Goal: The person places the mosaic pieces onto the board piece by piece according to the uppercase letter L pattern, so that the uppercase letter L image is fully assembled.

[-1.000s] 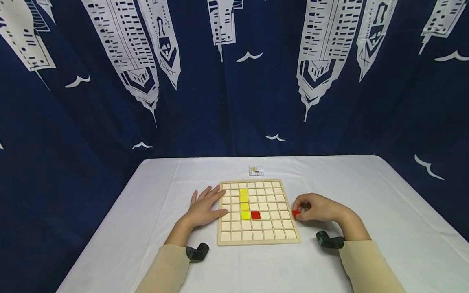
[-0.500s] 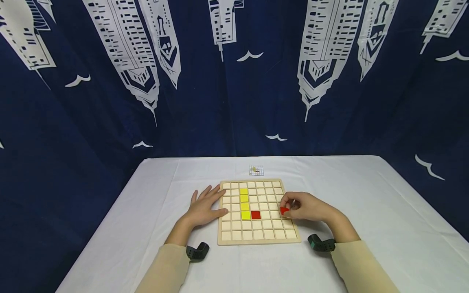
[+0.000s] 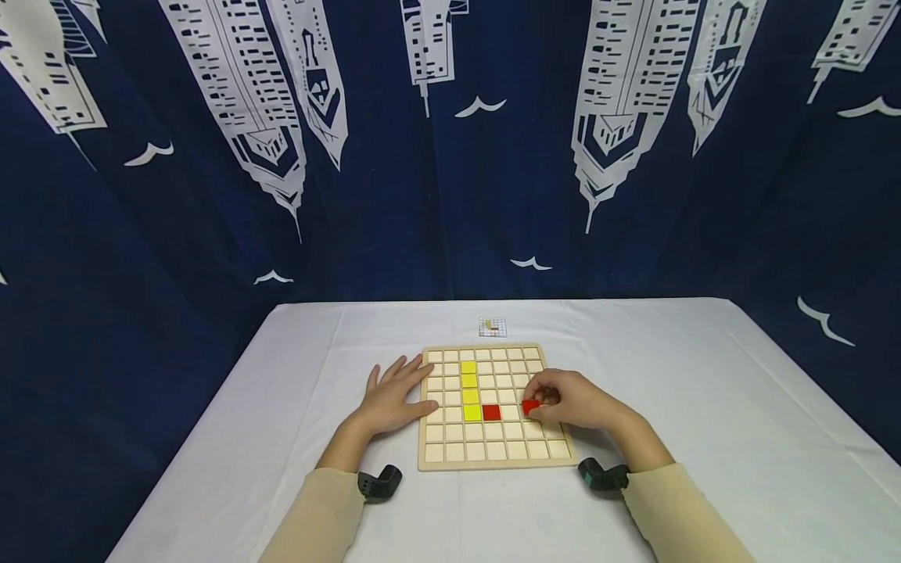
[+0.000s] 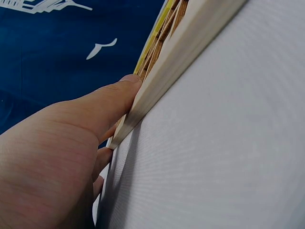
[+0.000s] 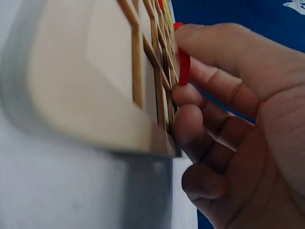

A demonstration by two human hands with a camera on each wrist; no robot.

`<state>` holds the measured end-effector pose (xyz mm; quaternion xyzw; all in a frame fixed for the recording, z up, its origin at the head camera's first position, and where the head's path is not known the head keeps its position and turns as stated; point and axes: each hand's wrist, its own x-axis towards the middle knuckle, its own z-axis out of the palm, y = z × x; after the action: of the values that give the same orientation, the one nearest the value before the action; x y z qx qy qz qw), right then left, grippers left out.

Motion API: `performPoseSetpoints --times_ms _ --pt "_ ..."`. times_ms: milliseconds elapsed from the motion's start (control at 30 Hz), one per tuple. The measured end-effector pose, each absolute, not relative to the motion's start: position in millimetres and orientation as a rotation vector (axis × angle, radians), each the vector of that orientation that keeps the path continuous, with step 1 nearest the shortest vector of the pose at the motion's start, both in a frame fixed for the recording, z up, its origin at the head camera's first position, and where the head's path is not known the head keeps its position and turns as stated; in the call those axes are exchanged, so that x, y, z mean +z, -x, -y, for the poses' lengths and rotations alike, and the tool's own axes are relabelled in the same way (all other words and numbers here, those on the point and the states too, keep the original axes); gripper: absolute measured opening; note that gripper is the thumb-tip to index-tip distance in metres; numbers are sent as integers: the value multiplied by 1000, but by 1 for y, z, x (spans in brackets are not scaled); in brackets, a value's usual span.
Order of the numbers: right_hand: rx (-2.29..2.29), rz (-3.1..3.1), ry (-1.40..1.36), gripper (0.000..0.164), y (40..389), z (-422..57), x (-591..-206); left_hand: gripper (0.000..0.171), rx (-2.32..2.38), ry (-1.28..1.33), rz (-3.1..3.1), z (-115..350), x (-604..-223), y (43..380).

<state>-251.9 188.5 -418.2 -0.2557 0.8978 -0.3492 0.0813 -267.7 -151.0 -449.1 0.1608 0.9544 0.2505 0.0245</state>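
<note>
A wooden grid board (image 3: pixel 498 469) lies on the white table. In its squares sit a column of several yellow tiles (image 3: pixel 470 381) and one red tile (image 3: pixel 490 413) just right of the lowest yellow one. My left hand (image 3: pixel 390 403) rests on the board's left edge, fingers spread, the thumb over the rim (image 4: pixel 157 81) in the left wrist view. My right hand (image 3: pixel 573 399) pinches another red tile (image 5: pixel 184 67) between thumb and fingers, over the right part of the board. In the right wrist view this tile is on edge, close above the grid; the remaining fingers are curled.
Beyond the board's far edge lies a small card (image 3: pixel 492 328) printed with a coloured grid. A dark blue curtain (image 3: pixel 436 195) with white buildings and birds hangs behind the table (image 3: pixel 296 367). Each wrist wears a black camera mount (image 3: pixel 380 484).
My right hand has carried the pinched red tile leftward, from beside the board's right edge to over its right-hand squares. The left hand has stayed in place.
</note>
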Motion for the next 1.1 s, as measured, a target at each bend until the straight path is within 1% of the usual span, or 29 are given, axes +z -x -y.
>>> performPoseSetpoints --times_ms 133,400,800,1100 --pt "-1034 -2703 751 19 250 -183 -420 71 770 -502 -2954 151 -450 268" --pt "-1026 -2727 824 18 248 -174 -425 71 777 -489 -2948 151 -451 269" --pt "-1088 -2811 834 18 246 -163 -438 72 783 -478 -2942 151 -450 266" --pt "-1052 -2871 800 18 245 -158 -441 72 788 -476 -2944 152 -452 266"
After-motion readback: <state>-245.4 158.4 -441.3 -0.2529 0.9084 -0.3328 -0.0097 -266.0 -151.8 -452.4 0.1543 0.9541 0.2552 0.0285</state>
